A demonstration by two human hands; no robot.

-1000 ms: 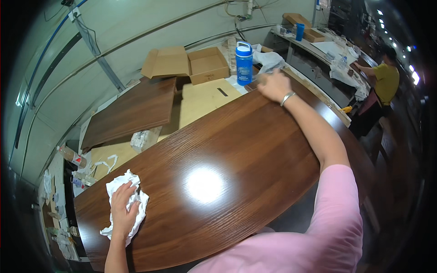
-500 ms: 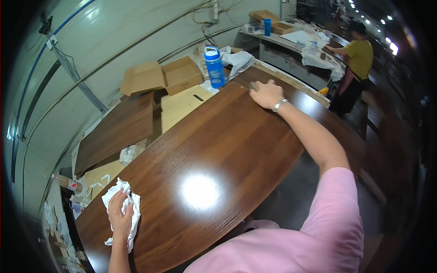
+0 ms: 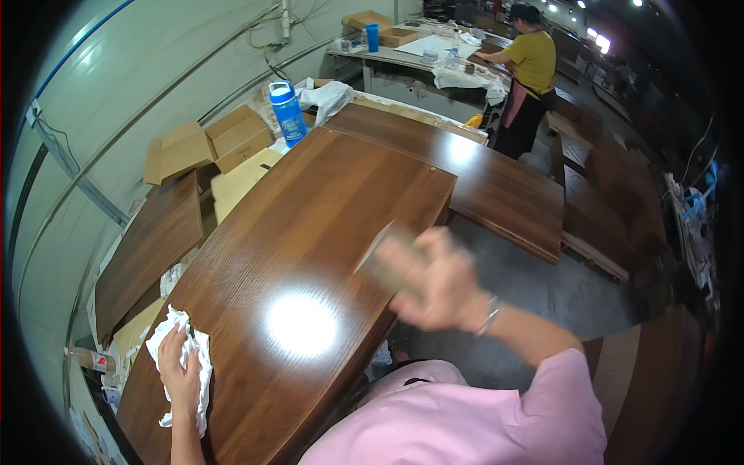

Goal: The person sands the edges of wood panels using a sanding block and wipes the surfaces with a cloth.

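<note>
Panel [image 3: 260, 232] glossy, likely slick; I note left hand [image 3: 180, 376] spread on soft cloth [image 3: 204, 368], right hand [image 3: 446, 283] gripping blurred block [image 3: 397, 265], best held edgewise.

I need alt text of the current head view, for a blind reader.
A person's left hand lies on a white cloth on a brown wooden panel, while the blurred right hand holds a brownish object near the panel's edge. Beyond are a blue bottle and a co-worker.

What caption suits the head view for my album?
Left fingers on a white cloth, right fingers gripping a blurred object over a glossy brown panel.
</note>
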